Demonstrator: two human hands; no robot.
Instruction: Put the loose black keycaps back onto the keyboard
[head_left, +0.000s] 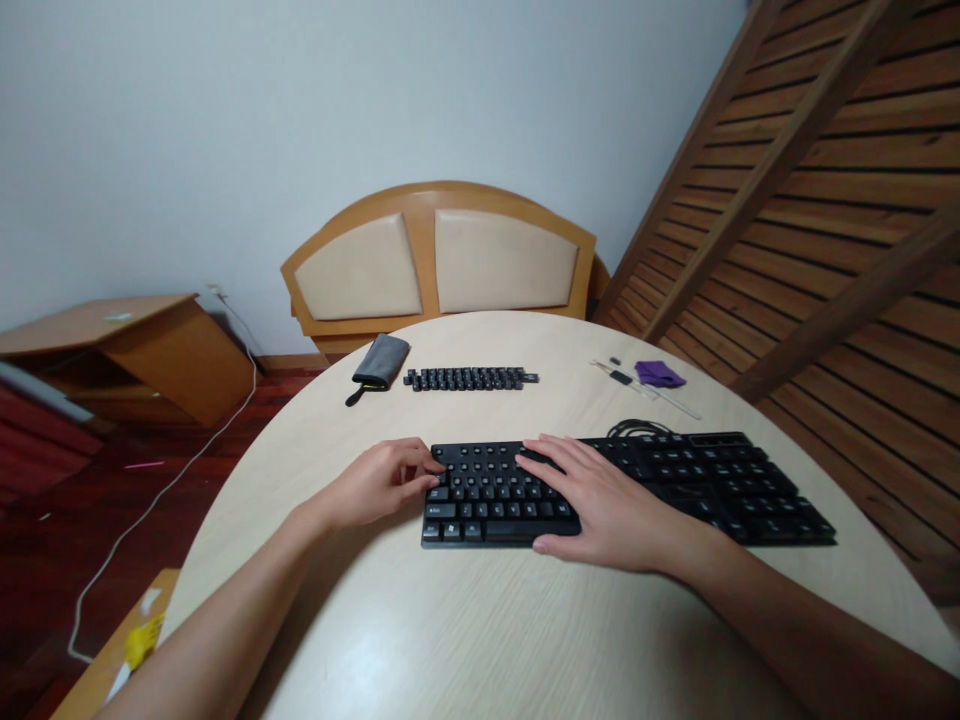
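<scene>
A black keyboard (pixel 495 535) lies on the round table, with small key stems bare in its upper left rows and keycaps on the lower ones. At its left edge, the thumb and index finger of my left hand (pixel 382 485) pinch a keycap (pixel 439 480), mostly hidden by the fingertips. Lying palm down across the keyboard's middle, my right hand (pixel 592 500) has its fingers stretched out and its thumb at the front edge. Behind the keyboard, loose black keycaps (pixel 472 379) stand in neat rows.
A grey cloth (pixel 382 362) sits left of the loose keycaps on the pale table (pixel 360 620). A purple cloth (pixel 660 374), thin tools (pixel 675 402) and small dark pieces lie at the back right. The coiled cable (pixel 637 428) is behind the keyboard. A padded headboard (pixel 502 260) stands beyond.
</scene>
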